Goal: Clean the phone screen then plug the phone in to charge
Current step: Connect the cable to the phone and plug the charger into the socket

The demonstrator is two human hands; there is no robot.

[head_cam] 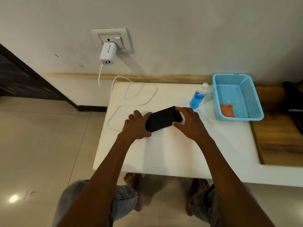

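White wall [196, 38] fills the upper part of the head view, with a pale tiled floor [41, 145] below and a white table [172, 153] pushed against the wall. On the wall sits a socket plate [126, 38], and a white charger [107, 53] is plugged into it. A white cable [141, 94] hangs from the charger's underside, climbs onto the table's far left corner and lies there in loose loops that run toward the left hand.

Near the table's middle lies the black phone [164, 119], dark and set at a slant, its right end farther from the person. The left hand [136, 125] rests at the phone's left end, fingers curled loosely against the end and the table; whether it holds the cable's plug cannot be told. The right hand [188, 122] grips the phone's right end, fingers over the far edge and thumb on the near edge.

Just beyond the right hand stands a spray bottle [197, 99] of blue liquid with a clear top. Beside it, at the table's right edge, sits a light blue basket [255, 102] with an orange cloth [227, 110] lying in its near corner.

Below the table edge, two bare feet and grey trouser legs [126, 199] show on the floor.
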